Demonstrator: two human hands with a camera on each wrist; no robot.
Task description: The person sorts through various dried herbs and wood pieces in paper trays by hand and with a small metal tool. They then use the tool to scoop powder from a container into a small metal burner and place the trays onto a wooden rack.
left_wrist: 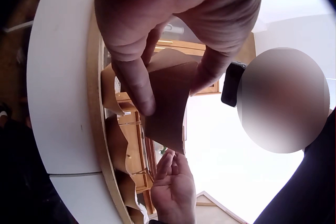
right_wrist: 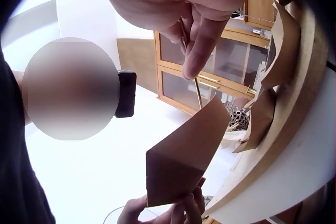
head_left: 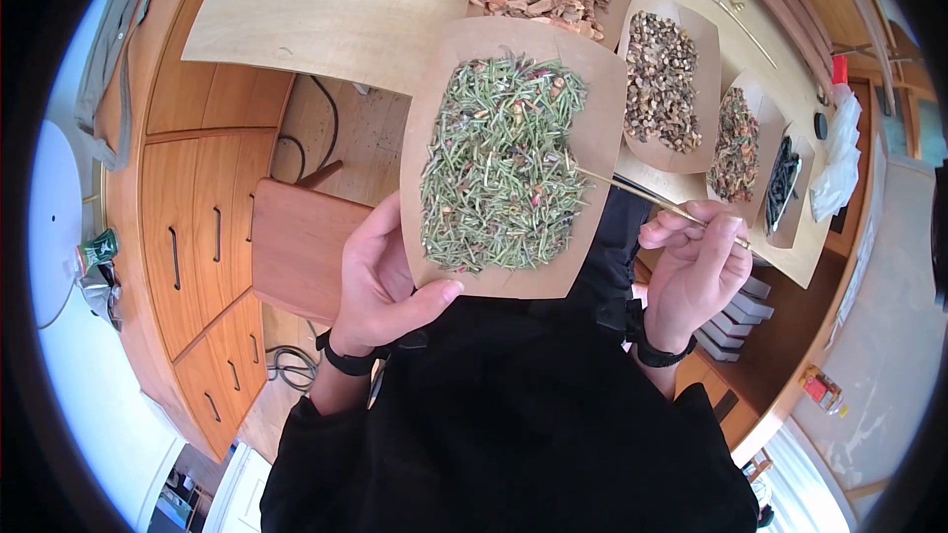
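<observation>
My left hand (head_left: 383, 271) grips a brown paper tray (head_left: 502, 283) by its lower left corner, thumb over the rim. Green chopped dried herb (head_left: 504, 158), flecked with red and tan bits, fills the tray. In the left wrist view, thumb and fingers pinch the tray's wall (left_wrist: 170, 103) from both sides. On the right, my right hand (head_left: 699, 262) holds a thin brass-coloured rod-like tool (head_left: 671, 207) between thumb and fingers. Its tip reaches over the tray's right rim to the herb's edge. The right wrist view shows the tool's shaft (right_wrist: 198, 92) beside the tray's raised side.
Behind the held tray, a pale wooden table (head_left: 316, 0) bears more paper trays: tan dried slices (head_left: 553, 0), brown-and-cream pieces (head_left: 664, 79), mixed herb (head_left: 736, 143) and dark strips (head_left: 783, 183). A white plastic bag (head_left: 837, 158) lies at the right end. A wooden stool (head_left: 296, 247) stands at left.
</observation>
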